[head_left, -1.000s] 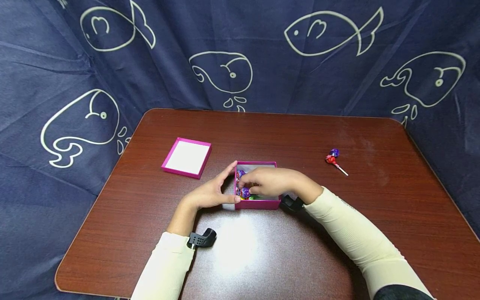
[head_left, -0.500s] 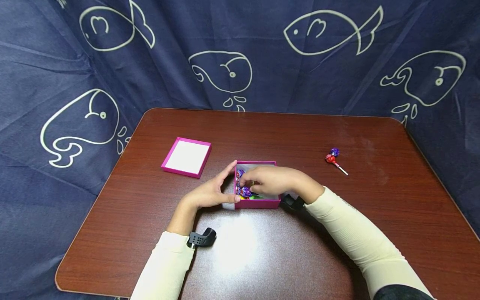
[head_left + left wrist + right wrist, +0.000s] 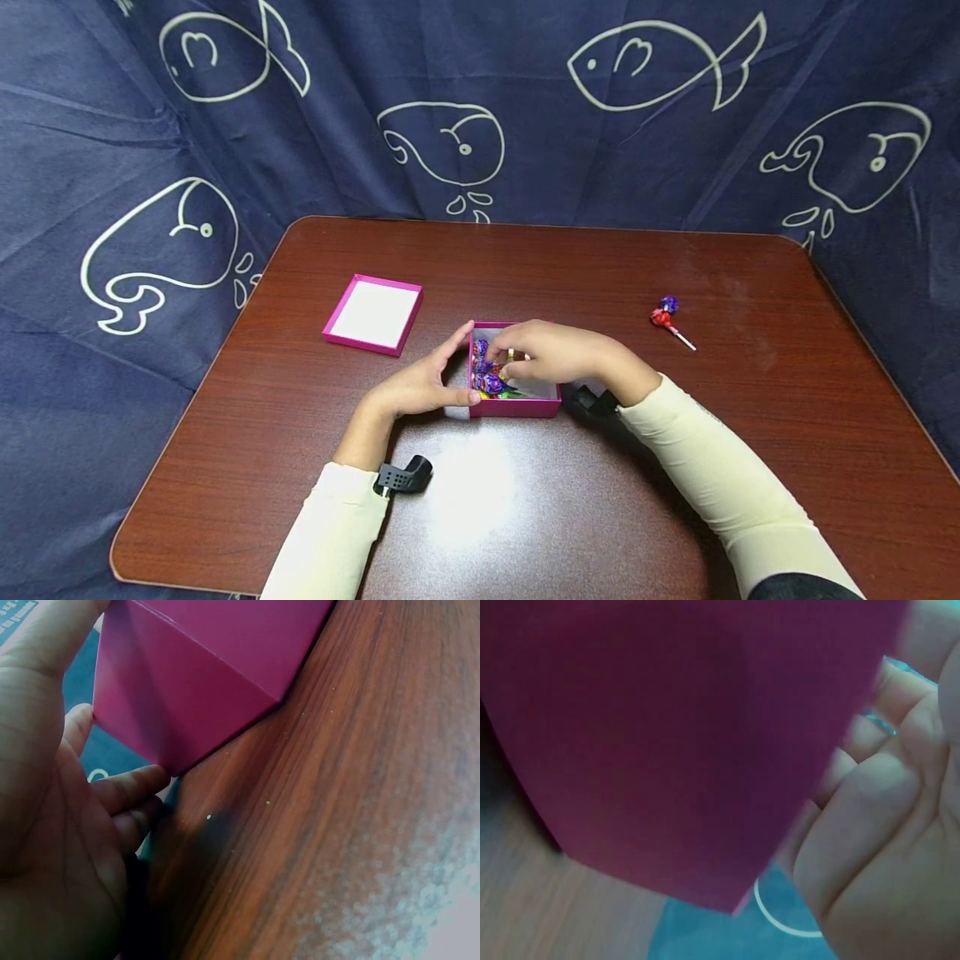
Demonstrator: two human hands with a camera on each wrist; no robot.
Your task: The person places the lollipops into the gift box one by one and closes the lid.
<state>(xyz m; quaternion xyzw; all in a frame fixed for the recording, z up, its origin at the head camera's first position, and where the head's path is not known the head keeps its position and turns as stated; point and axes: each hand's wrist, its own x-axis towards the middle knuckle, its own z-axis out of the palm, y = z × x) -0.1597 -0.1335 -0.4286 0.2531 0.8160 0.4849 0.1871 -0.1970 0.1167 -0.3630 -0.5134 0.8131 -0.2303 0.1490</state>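
Observation:
A pink box (image 3: 517,408) stands on the table, its pale inside showing. Several wrapped lollipops (image 3: 489,383), mostly purple, lie along its left side, with bits of green and yellow near the front wall. My left hand (image 3: 412,387) braces the box's left end, fingers spread, index finger at the back corner and thumb at the front one. In the left wrist view, fingertips touch the pink wall (image 3: 172,697). My right hand (image 3: 555,352) reaches in over the right side, fingers bent down beside the lollipops. I cannot tell whether it pinches one. The right wrist view shows mainly the box's outer wall (image 3: 667,750).
A pink lid (image 3: 375,313) lies at the back left, white inside upward. Two more lollipops, a red one (image 3: 662,318) and a purple one (image 3: 670,304), lie at the right. A blue curtain (image 3: 525,100) with fish and whale drawings hangs behind the table (image 3: 562,267).
My right hand has shifted slightly right and up inside the box, uncovering more of the purple lollipops at the left. My left hand has kept its place.

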